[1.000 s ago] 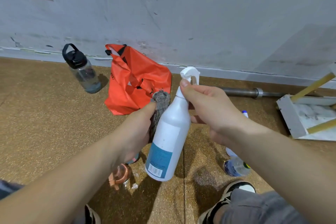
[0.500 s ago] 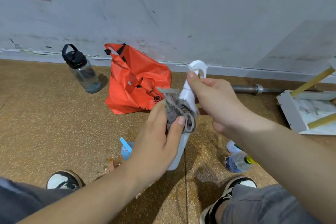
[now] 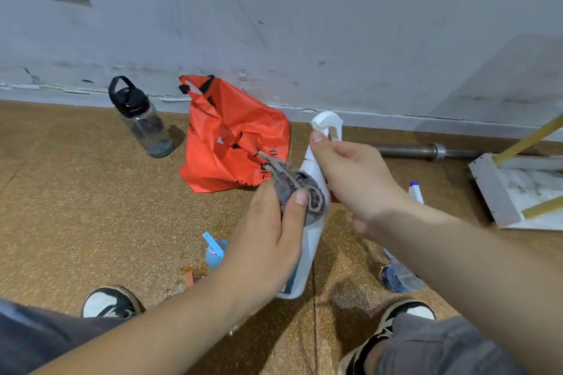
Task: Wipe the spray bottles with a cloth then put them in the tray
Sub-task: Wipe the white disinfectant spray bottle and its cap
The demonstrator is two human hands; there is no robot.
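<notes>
Now my right hand [image 3: 356, 183] grips the spray bottle [image 3: 314, 240] by its neck, my left hand [image 3: 265, 246] pinches the cloth [image 3: 289, 186] against it; the tray [image 3: 490, 189] sits far right.

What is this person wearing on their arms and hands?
Nothing that shows. The left forearm and right forearm are bare, with no sleeves in view. The left hand and right hand have no gloves, and no watch or band shows at either wrist. The visible thumbnails are short and unpainted.
</notes>
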